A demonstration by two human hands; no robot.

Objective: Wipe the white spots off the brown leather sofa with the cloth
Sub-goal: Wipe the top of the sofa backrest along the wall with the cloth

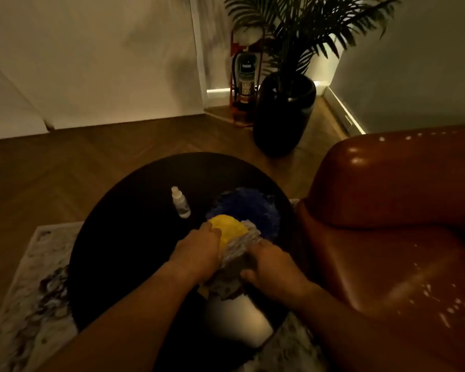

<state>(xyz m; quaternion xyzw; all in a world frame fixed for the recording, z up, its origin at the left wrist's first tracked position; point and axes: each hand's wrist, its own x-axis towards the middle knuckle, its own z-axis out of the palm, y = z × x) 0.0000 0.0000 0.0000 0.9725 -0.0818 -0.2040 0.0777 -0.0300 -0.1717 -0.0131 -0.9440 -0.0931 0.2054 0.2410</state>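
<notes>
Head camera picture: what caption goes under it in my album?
Left hand and right hand hold a grey cloth on the table beside the spotted brown sofa.

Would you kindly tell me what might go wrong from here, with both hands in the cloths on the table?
The small white bottle stands close to the cloth pile; pulling the grey cloth free with the left hand and right hand might tip it. White spots dot the brown leather sofa on its seat and upper edge; in this dim light some may be missed.
</notes>
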